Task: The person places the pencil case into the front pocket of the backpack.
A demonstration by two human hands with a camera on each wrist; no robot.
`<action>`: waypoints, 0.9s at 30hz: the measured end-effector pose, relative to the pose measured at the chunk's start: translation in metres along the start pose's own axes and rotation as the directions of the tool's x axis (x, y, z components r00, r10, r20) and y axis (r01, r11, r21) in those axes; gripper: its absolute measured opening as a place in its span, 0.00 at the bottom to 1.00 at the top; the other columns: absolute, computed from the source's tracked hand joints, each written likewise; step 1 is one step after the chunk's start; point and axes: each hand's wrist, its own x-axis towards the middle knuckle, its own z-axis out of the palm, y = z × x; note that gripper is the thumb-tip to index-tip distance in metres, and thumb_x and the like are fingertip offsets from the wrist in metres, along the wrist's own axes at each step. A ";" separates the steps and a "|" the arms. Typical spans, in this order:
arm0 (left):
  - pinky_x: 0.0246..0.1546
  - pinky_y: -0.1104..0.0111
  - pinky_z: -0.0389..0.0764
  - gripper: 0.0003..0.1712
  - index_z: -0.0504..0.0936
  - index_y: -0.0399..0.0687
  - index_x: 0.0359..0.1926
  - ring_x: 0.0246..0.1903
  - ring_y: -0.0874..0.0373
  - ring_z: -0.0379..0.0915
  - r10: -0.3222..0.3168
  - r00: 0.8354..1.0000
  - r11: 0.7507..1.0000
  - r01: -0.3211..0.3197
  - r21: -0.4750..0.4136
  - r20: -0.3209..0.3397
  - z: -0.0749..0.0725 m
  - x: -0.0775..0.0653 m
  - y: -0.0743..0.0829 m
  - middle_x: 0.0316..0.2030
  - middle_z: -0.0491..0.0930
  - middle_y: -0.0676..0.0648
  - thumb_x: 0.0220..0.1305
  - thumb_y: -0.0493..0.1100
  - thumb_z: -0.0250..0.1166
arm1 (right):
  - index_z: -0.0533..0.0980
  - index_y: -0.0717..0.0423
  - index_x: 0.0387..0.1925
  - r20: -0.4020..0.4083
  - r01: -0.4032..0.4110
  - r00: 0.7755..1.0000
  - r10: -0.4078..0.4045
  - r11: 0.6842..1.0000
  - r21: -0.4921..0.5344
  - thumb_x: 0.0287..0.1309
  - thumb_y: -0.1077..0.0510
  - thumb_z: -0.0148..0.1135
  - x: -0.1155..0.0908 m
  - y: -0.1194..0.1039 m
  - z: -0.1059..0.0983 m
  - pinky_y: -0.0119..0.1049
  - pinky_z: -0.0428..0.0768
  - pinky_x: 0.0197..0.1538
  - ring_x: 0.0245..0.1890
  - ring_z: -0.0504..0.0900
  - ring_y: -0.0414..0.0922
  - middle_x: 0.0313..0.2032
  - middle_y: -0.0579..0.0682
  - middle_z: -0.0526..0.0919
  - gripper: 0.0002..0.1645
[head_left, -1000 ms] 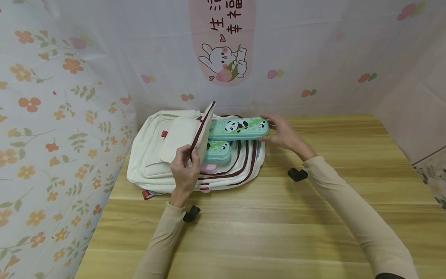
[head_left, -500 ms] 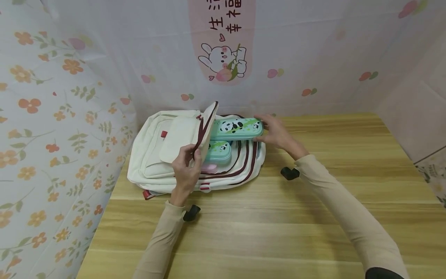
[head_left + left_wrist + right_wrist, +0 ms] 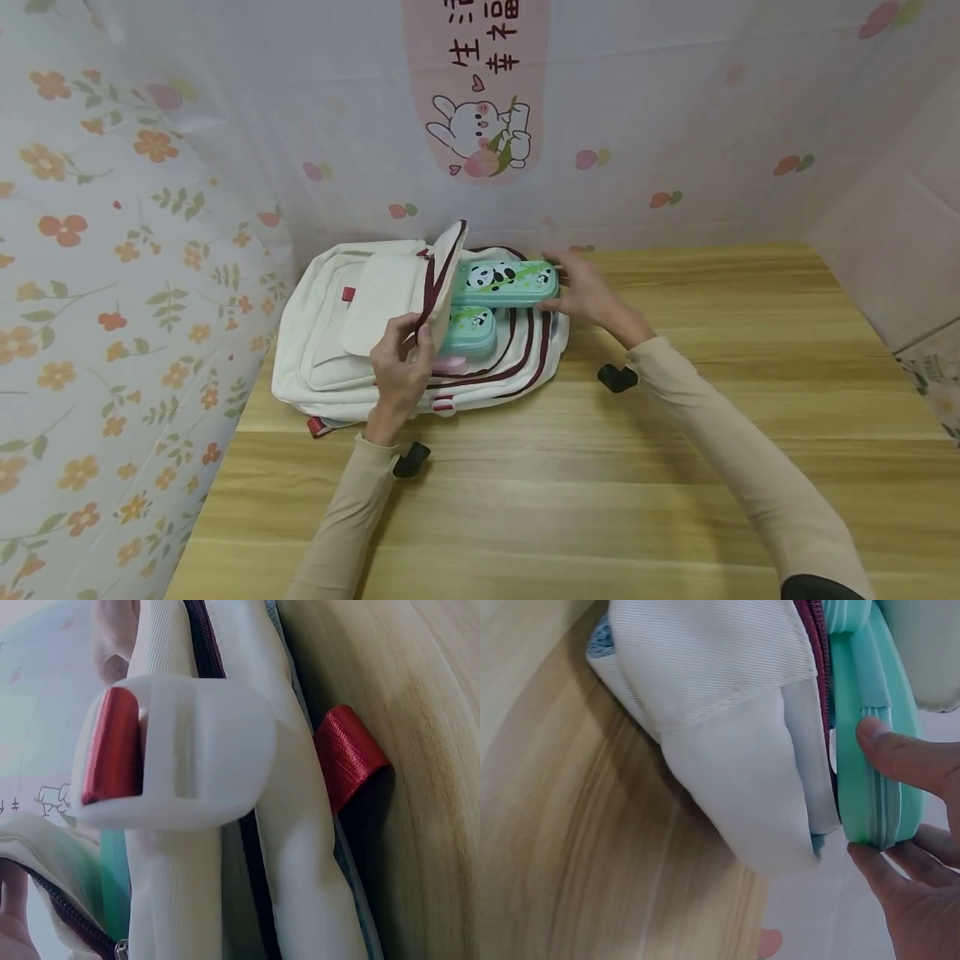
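Observation:
A cream backpack (image 3: 322,333) with dark red zips lies on the table, its front pocket unzipped. My left hand (image 3: 400,371) pinches the edge of the pocket flap (image 3: 446,287) and holds it raised. In my right hand (image 3: 596,292) is the right end of a mint-green panda pencil case (image 3: 498,282); its other end is hidden behind the flap. The right wrist view shows my thumb (image 3: 900,750) on the zipped side of that case (image 3: 855,795), with fingers at its end. A second, similar green case (image 3: 472,329) sits in the pocket, nearer me.
Below the second case shows a pink item (image 3: 450,364). A white buckle (image 3: 232,750) with red webbing fills the middle of the left wrist view. The wooden table (image 3: 600,483) reaches a white printed curtain (image 3: 637,108) at the back; a floral curtain (image 3: 97,333) hangs at left.
The upper pencil case has slid left, deeper behind the flap, with my right hand moving along with it. My left hand stays at the flap's edge.

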 end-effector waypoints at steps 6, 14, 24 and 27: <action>0.45 0.78 0.86 0.07 0.74 0.17 0.41 0.43 0.65 0.80 -0.011 1.000 1.000 0.011 0.010 -0.002 0.004 0.003 0.000 0.35 0.80 0.25 0.61 0.19 0.57 | 0.64 0.74 0.69 -0.019 -0.004 1.000 0.003 1.000 -0.016 0.46 0.66 0.80 -0.005 0.000 -0.002 0.56 0.78 0.66 0.63 0.75 0.68 0.66 0.72 0.69 0.51; 0.21 0.82 0.63 0.10 0.69 0.21 0.46 0.23 0.65 0.63 -0.109 0.994 0.989 0.112 0.092 -0.031 0.015 0.002 0.001 0.25 0.74 0.34 0.68 0.26 0.53 | 0.64 0.76 0.68 0.007 0.037 0.999 -0.037 0.999 -0.030 0.47 0.68 0.77 -0.007 0.003 -0.003 0.58 0.78 0.66 0.62 0.75 0.69 0.65 0.73 0.70 0.48; 0.21 0.81 0.63 0.09 0.65 0.20 0.46 0.25 0.66 0.63 -0.110 0.989 0.992 0.116 0.052 -0.098 0.019 -0.002 -0.005 0.23 0.69 0.42 0.68 0.25 0.49 | 0.65 0.71 0.69 0.060 0.024 0.998 -0.024 1.000 0.008 0.50 0.67 0.76 -0.002 -0.007 0.004 0.57 0.78 0.67 0.65 0.74 0.66 0.66 0.69 0.72 0.46; 0.20 0.81 0.61 0.08 0.65 0.19 0.45 0.22 0.67 0.61 -0.093 0.990 0.995 0.097 0.037 -0.107 0.019 -0.003 -0.007 0.22 0.68 0.43 0.67 0.24 0.50 | 0.65 0.71 0.69 0.075 0.020 0.997 -0.021 1.000 0.003 0.51 0.64 0.77 0.004 -0.013 0.009 0.55 0.78 0.66 0.65 0.75 0.65 0.65 0.68 0.73 0.46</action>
